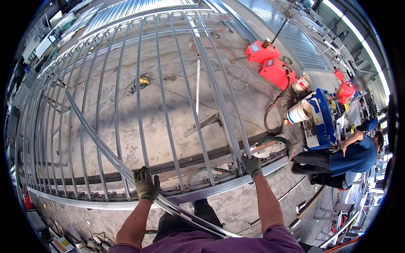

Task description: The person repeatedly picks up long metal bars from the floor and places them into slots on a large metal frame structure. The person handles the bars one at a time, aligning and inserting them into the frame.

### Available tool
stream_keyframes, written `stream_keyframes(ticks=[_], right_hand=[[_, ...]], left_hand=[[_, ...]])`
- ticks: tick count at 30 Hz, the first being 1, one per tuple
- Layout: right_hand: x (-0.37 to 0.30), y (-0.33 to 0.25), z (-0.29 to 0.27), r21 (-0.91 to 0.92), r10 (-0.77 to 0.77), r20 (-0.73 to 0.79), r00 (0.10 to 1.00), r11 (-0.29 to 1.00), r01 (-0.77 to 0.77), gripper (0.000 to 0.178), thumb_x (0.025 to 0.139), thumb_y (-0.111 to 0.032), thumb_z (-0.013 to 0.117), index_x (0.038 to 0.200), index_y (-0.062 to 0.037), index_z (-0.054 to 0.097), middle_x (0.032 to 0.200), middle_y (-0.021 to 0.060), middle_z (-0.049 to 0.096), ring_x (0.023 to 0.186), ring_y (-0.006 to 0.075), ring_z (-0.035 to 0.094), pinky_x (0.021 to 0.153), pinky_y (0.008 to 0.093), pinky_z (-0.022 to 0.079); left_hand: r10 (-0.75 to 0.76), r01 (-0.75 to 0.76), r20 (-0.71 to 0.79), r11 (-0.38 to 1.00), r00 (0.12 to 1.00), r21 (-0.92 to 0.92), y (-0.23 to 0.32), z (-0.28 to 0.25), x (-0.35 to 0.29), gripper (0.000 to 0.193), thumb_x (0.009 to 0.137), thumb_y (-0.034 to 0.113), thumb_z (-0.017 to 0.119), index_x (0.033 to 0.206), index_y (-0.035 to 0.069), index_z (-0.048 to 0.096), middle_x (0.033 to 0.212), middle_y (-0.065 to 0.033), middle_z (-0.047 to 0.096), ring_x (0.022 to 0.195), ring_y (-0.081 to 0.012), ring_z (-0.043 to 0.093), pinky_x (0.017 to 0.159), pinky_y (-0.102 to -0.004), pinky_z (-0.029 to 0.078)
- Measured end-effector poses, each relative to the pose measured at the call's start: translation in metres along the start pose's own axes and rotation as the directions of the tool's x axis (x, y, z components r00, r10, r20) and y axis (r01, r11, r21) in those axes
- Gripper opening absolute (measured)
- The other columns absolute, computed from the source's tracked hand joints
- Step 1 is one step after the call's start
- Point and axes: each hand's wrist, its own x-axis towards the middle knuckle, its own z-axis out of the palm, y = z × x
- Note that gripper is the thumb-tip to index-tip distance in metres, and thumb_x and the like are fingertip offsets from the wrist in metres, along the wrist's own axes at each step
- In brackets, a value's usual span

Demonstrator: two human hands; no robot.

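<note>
In front of me is a large frame of silvery metal studs, with a long bottom rail (223, 188) on its near side. A loose metal channel (99, 143) slants over the frame, from the far left down across my lap. My left hand (146, 184), in a grey-green work glove, is on this channel near the bottom rail, fingers curled over it and thumb apart. At the frame's right end, my right hand (253, 165), gloved too, grips the lower end of the last metal stud (231, 95). Its fingertips are partly hidden.
Two red machines (276, 72) with cables stand beyond the frame's right side. Nearby are two white buckets (298, 111) and a blue-framed cart (322, 118). A co-worker in a blue shirt (354, 158) bends at the right. A yellow tool (144, 80) lies on the concrete inside the frame.
</note>
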Motion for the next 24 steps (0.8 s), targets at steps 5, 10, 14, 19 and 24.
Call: stream_keyframes(ticks=[5,10,14,19,24], right_hand=[[-0.008,-0.017,-0.026,-0.423,-0.235,-0.109,0.966,0.890,0.169,0.055,0.087,-0.059,0.071,0.096,-0.0053,0.077,0.092,0.0194,0.077,0.085,0.0352,0.074,0.075,0.0475,0.057],[-0.007,-0.041,-0.047,-0.350,-0.259,-0.066,0.964,0.910,0.221,0.042,0.086,-0.050,0.071,0.096,-0.0097,0.076,0.094,0.0189,0.076,0.092,0.0385,0.073,0.082,0.0495,0.055],[-0.009,-0.069,-0.079,-0.470,-0.466,-0.090,0.880,0.799,0.375,0.039,0.085,-0.046,0.075,0.107,-0.0139,0.079,0.106,0.0196,0.076,0.105,0.0399,0.071,0.093,0.0494,0.056],[0.011,-0.032,-0.128,-0.268,-0.353,-0.296,0.888,0.923,0.277,0.033,0.090,-0.039,0.073,0.103,-0.0089,0.077,0.098,0.0180,0.076,0.094,0.0404,0.073,0.085,0.0459,0.058],[-0.051,-0.055,-0.110,-0.515,-0.299,-0.038,0.954,0.824,0.237,0.044,0.085,-0.050,0.074,0.109,-0.0125,0.078,0.113,0.0166,0.075,0.107,0.0358,0.070,0.098,0.0449,0.054]], left_hand=[[0.027,-0.028,0.017,0.998,0.999,0.059,0.001,0.010,0.003,0.057,0.089,0.030,0.069,0.136,0.004,0.050,0.139,-0.0215,0.056,0.136,-0.0397,0.048,0.125,-0.0581,0.025],[0.004,-0.010,0.071,0.996,0.997,0.089,-0.006,0.014,-0.002,0.055,0.093,0.033,0.064,0.136,-0.001,0.052,0.143,-0.0253,0.055,0.139,-0.0417,0.048,0.125,-0.0565,0.025],[0.061,-0.058,-0.022,0.994,0.998,0.088,-0.005,0.010,-0.003,0.046,0.093,0.027,0.066,0.129,0.002,0.056,0.135,-0.0221,0.059,0.133,-0.0392,0.052,0.122,-0.0560,0.029],[0.103,-0.103,0.001,0.991,0.995,0.089,-0.002,0.015,0.002,0.044,0.093,0.026,0.067,0.130,0.003,0.057,0.134,-0.0195,0.060,0.132,-0.0378,0.053,0.121,-0.0551,0.031],[0.090,-0.090,0.003,0.991,0.996,0.101,-0.005,0.014,0.002,0.047,0.091,0.026,0.069,0.132,0.005,0.057,0.136,-0.0182,0.060,0.133,-0.0363,0.053,0.122,-0.0547,0.030]])
